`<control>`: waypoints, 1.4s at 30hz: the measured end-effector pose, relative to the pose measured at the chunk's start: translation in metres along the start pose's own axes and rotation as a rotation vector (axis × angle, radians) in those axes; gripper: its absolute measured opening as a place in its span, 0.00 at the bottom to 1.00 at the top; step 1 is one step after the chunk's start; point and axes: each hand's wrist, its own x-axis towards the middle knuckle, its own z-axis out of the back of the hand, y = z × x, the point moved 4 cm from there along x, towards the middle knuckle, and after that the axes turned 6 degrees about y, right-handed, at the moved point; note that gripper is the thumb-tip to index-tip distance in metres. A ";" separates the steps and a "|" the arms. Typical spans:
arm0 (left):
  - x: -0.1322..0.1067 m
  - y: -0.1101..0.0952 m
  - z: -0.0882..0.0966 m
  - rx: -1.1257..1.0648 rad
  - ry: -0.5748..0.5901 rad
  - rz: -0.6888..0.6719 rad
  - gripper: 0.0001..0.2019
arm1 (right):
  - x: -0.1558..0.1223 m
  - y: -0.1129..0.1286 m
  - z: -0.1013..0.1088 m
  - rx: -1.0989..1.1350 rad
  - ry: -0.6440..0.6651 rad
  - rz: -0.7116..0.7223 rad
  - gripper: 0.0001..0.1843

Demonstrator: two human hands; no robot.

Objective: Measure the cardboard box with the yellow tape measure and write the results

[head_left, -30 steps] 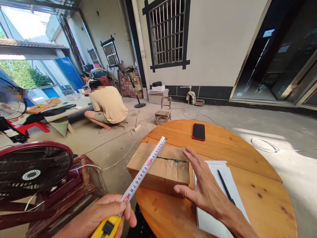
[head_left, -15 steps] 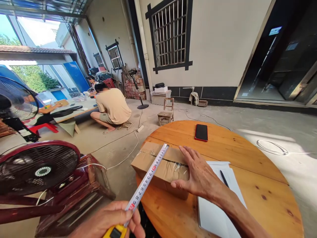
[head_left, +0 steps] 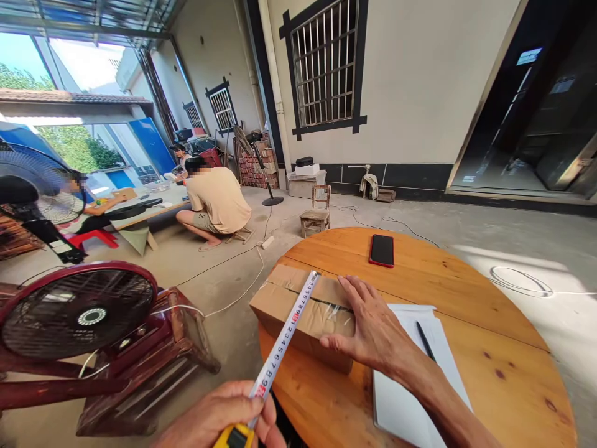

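Note:
My left hand [head_left: 219, 412] is closed around a yellow tape measure [head_left: 237, 437] at the bottom, thumb pressed on the drawn-out blade. The white blade [head_left: 282, 344] slants up and away across the top of a cardboard box [head_left: 278, 301], and its metal end lies near the box's far edge. My right hand [head_left: 375, 330] grips the right end of the box, with the thumb on the near side and the fingers over the far part. Clear tape and a dark seam show on the box's top.
The round wooden table [head_left: 504, 330] also bears a phone [head_left: 381, 250], and papers [head_left: 405, 398] with a black pen [head_left: 425, 340]. A maroon fan [head_left: 88, 314] stands left on a wooden stand. Beyond are a small chair [head_left: 316, 214], floor cables and a crouching person [head_left: 219, 199] among others.
The whole view has shifted slightly to the right. My left hand with the tape measure has moved a little right, while my right hand keeps its place on the box.

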 end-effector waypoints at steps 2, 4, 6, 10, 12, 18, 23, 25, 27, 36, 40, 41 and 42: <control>0.003 0.002 0.000 0.005 0.016 0.014 0.14 | 0.000 -0.001 -0.001 0.002 0.008 -0.009 0.54; 0.002 0.001 0.002 -0.004 -0.007 0.009 0.14 | 0.001 -0.002 -0.002 0.011 0.023 -0.020 0.55; -0.004 -0.002 0.004 -0.017 -0.016 0.002 0.13 | 0.000 -0.003 -0.003 0.044 0.038 -0.041 0.55; -0.020 -0.014 0.018 0.043 0.001 -0.016 0.16 | -0.007 -0.007 -0.003 0.198 0.062 -0.091 0.56; -0.026 -0.023 0.030 0.091 0.006 -0.007 0.18 | -0.014 -0.012 -0.003 0.301 0.054 -0.112 0.57; -0.018 -0.078 0.046 0.459 0.051 -0.020 0.15 | -0.038 -0.022 -0.016 0.569 -0.024 -0.256 0.58; 0.000 -0.133 0.046 0.748 0.182 -0.008 0.13 | -0.051 -0.014 -0.036 0.695 -0.117 -0.312 0.56; 0.011 -0.148 0.051 0.809 0.247 0.037 0.13 | -0.054 -0.012 -0.040 0.715 -0.128 -0.351 0.54; 0.023 -0.160 0.059 0.833 0.279 0.066 0.13 | -0.054 -0.012 -0.040 0.730 -0.132 -0.360 0.54; 0.054 -0.179 0.082 0.853 0.382 0.165 0.13 | -0.050 -0.019 -0.039 0.731 -0.128 -0.289 0.57; 0.064 -0.175 0.086 0.840 0.414 0.209 0.13 | -0.050 -0.021 -0.040 0.697 -0.110 -0.310 0.57; 0.067 -0.174 0.087 0.836 0.425 0.218 0.13 | -0.050 -0.021 -0.039 0.687 -0.108 -0.309 0.57; 0.069 -0.173 0.087 0.834 0.437 0.226 0.13 | -0.050 -0.021 -0.038 0.677 -0.108 -0.304 0.58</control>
